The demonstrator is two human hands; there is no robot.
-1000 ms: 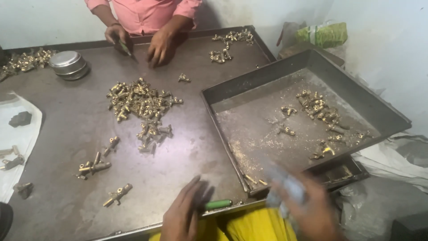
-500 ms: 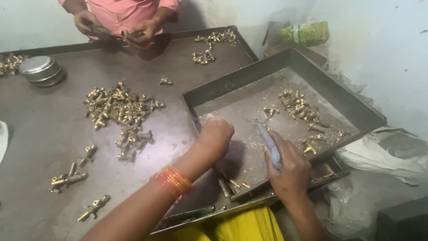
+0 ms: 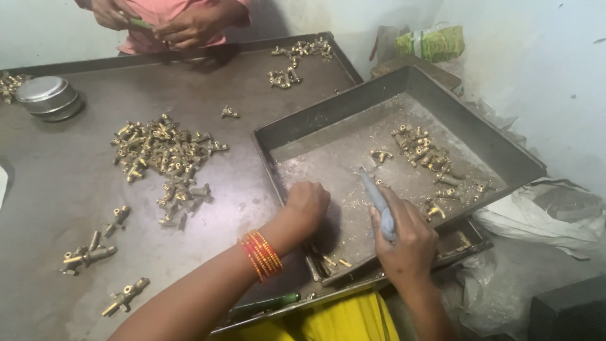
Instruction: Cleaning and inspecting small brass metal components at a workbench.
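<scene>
- Brush, grey and slim, sits clasped in the right hand over the near part of the metal tray; its long axis runs up and to the left, tip aimed at the tray floor.
- Left hand, curled into a loose fist, rests inside the tray's near left corner; what it grips, if anything, cannot be told. Red and orange bangles circle its wrist.
- Brass fittings lie scattered across the dusty tray floor.
- Larger heap of brass fittings lies on the dull steel table.
- Round tin stands far left.
- Green crumpled packet rests behind the tray by the wall.
- Another person's hands work at the far edge.
</scene>
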